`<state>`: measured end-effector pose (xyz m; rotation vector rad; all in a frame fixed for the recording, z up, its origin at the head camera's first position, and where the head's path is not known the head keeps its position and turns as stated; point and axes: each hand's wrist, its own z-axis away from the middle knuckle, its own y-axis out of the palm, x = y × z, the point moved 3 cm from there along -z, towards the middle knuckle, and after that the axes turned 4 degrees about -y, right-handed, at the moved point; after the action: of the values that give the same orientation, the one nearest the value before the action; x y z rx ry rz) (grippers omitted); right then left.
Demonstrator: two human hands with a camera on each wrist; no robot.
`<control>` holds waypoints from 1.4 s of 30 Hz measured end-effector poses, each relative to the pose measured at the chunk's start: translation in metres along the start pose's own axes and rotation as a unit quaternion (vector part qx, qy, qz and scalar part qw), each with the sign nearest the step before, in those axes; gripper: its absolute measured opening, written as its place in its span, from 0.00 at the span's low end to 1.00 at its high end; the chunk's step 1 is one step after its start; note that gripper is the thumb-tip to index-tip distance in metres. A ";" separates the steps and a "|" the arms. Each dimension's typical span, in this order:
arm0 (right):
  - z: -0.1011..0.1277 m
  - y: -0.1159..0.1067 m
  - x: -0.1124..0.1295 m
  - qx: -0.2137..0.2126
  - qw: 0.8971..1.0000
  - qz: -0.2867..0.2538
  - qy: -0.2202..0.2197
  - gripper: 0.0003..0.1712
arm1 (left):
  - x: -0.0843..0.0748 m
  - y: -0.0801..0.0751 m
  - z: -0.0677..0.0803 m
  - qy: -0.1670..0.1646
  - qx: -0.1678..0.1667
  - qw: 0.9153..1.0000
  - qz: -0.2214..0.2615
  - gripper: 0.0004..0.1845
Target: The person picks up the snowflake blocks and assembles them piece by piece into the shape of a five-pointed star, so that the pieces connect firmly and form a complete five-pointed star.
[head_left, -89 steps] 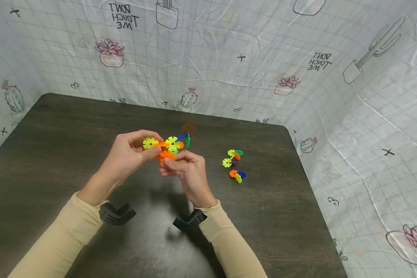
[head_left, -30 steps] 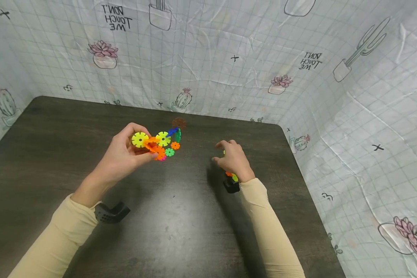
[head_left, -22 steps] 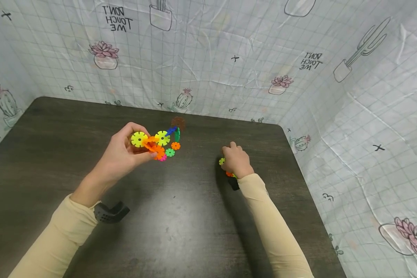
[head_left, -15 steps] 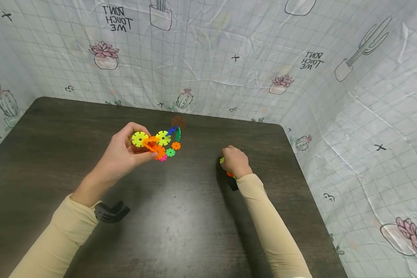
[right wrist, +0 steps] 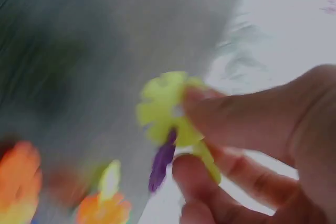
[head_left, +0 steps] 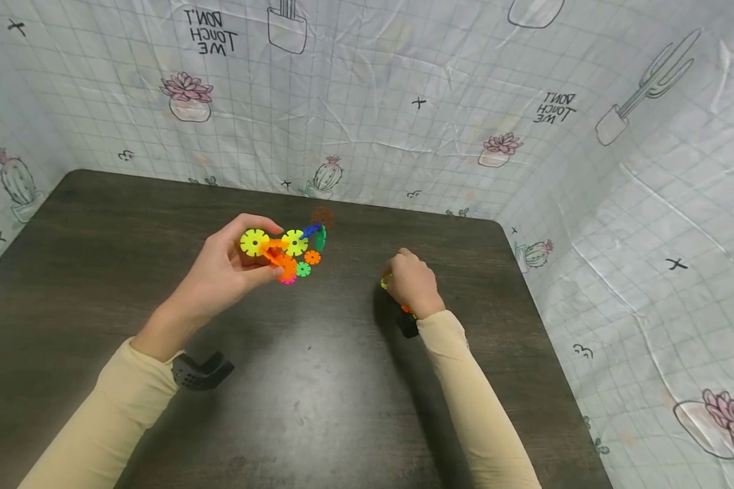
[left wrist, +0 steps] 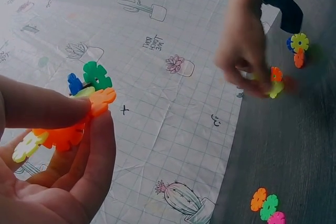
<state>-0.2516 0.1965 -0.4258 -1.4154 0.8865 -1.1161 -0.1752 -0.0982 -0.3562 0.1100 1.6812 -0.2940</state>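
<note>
Above the table, the left hand pinches the big cluster by its orange discs; to the right, the right hand grips a small cluster. Such a thin pinch could let the slotted discs twist apart or slip.
</note>
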 end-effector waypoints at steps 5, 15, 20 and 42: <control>0.008 -0.020 0.028 -0.091 0.966 -0.231 -0.076 0.06 | -0.002 0.000 -0.003 -0.002 -0.005 1.000 -0.004 0.22; 0.038 -0.029 0.084 -0.180 0.817 -0.508 -0.206 0.10 | -0.006 0.000 -0.007 -0.016 -0.013 1.000 0.017 0.21; 0.049 -0.025 0.095 -0.190 0.758 -0.576 -0.240 0.11 | -0.008 -0.002 -0.008 -0.008 -0.021 0.999 0.031 0.20; 0.061 -0.001 0.140 -0.105 0.666 -0.728 -0.123 0.22 | -0.015 -0.005 -0.009 0.033 -0.028 0.994 0.105 0.15</control>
<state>-0.1536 0.0822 -0.4014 -2.4540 -0.6333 -1.8580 -0.1833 -0.0991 -0.3400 0.2557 1.7264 -0.0865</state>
